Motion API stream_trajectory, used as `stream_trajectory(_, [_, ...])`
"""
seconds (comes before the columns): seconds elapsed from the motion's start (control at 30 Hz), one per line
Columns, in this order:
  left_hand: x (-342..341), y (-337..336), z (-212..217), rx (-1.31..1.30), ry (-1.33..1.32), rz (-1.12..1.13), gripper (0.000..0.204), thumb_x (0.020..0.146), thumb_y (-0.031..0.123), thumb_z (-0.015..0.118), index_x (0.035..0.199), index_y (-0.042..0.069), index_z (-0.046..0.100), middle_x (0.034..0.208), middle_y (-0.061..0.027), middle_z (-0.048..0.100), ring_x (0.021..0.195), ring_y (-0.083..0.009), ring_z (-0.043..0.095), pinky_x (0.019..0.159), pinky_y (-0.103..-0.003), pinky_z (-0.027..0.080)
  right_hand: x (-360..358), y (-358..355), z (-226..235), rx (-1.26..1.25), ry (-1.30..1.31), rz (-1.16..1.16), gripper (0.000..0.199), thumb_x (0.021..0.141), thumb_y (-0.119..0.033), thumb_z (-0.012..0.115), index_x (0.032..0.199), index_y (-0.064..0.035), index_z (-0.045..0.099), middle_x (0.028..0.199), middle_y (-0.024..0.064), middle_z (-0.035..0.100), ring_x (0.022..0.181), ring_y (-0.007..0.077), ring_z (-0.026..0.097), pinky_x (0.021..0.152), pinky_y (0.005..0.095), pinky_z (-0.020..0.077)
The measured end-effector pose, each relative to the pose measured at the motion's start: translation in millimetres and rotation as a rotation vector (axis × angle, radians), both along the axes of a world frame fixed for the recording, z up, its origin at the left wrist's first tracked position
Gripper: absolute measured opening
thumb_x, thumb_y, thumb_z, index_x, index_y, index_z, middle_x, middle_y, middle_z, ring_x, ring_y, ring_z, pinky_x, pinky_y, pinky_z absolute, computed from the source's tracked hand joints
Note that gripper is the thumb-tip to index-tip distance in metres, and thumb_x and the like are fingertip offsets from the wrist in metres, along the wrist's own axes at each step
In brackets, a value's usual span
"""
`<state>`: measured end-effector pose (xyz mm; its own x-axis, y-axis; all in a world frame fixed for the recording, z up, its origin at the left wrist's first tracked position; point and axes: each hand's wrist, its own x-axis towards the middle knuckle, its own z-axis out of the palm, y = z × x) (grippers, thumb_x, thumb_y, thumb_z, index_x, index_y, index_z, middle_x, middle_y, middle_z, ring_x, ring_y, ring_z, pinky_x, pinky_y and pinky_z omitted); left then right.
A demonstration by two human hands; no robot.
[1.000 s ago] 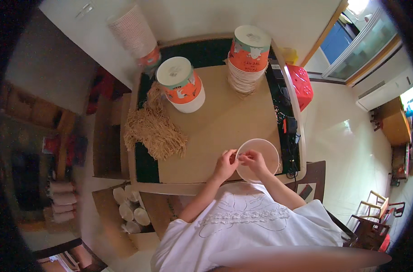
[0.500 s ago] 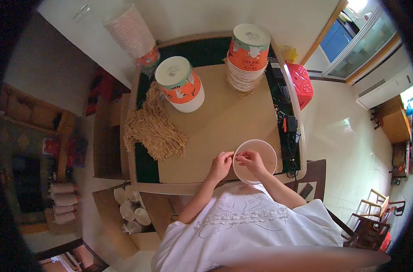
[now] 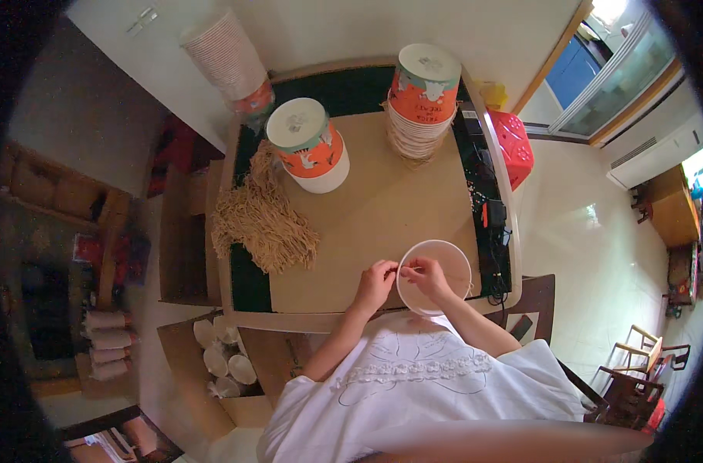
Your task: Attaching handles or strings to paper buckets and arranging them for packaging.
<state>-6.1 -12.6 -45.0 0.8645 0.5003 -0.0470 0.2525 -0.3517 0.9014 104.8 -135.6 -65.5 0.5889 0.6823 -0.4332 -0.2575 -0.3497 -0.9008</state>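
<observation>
Works at the nine-o'clock rim of a white-lined paper bucket [image 3: 453, 270], with left hand [image 3: 376, 285] outside, right hand [image 3: 429, 282] inside, fingers [image 3: 415, 267] pinched together; cannot tell on what.

White bucket [image 3: 453, 266], round — mouth up, at near edge of table [image 3: 328, 322]

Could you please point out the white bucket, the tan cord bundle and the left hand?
White bucket [image 3: 455, 272], head view: its inner wall.
Tan cord bundle [image 3: 268, 230], head view: middle of its strands.
Left hand [image 3: 375, 286], head view: back of the hand.
</observation>
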Motion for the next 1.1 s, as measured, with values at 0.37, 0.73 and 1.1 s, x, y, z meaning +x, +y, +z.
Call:
stream_trajectory(0.37, [9,-2,-4,0.094,-0.013,0.032,0.009,0.082,0.006,0.058,0.088,0.0,0.059,0.081,-0.016,0.062,0.077,-0.0296,0.062,0.068,-0.036,0.049,5,-4,-14,0.034,-0.151,0.083,0.013,0.083,-0.013,0.065,0.087,-0.0005,0.062,0.075,0.0052,0.064,0.069,0.0111,0.06,0.06,0.0257,0.049])
stream_trajectory(0.73, [14,25,-36,-0.995,0.199,0.148,0.012,0.091,0.015,0.05,0.097,0.004,0.051,0.079,-0.0101,0.06,0.067,-0.0159,0.059,0.057,-0.033,0.05,-43,19,79,0.063,-1.358,0.738,0.019,0.076,-0.013,0.057,0.094,-0.0086,0.059,0.094,0.0106,0.06,0.092,0.024,0.06,0.079,0.0369,0.0478])
stream_trajectory(1.1, [54,42,-46,-1.42,0.078,0.184,0.008,0.09,0.019,0.049,0.09,0.011,0.053,0.058,0.0021,0.044,0.04,-0.0085,0.037,0.035,-0.024,0.027,65,58,43,-0.24,-0.809,0.528,0.017,0.08,-0.02,0.059,0.085,-0.0055,0.065,0.079,0.0136,0.066,0.073,0.0313,0.063,0.065,0.0382,0.05])
